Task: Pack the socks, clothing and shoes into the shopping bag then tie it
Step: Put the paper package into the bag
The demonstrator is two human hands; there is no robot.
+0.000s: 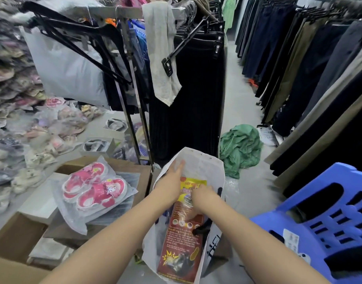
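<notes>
Racks of hanging trousers (311,78) in dark blue, black and khaki line the right side of a narrow clothing shop aisle with a pale grey floor (233,83), and a metal rack (133,78) in the middle carries black garments, empty black hangers and a grey cloth (161,52) draped over its top bar. Along the left, heaps of small shoes in clear wrappers (16,124) spread over the floor. A blue plastic stool (323,224) fills the lower right corner, and a crumpled green garment (240,147) lies on the floor beside the black clothes. Flattened cardboard boxes (18,236) sit at lower left; on them rests a pair of pink children's shoes (94,188) sealed in a clear plastic bag. At the bottom centre a white shopping bag (198,162) stands open between the person's forearms. Inside it a red and yellow printed packet (181,238) stands upright and fills most of the opening; what it contains cannot be told. The left hand (173,174) reaches into the bag with fingers spread flat against the far inner wall, holding the mouth apart. The right hand (200,198) rests on the upper part of the packet with its fingers curled down against the clear wrapper, pressing on it rather than clearly gripping it. A black strap (204,227) shows at the bag's right edge.
</notes>
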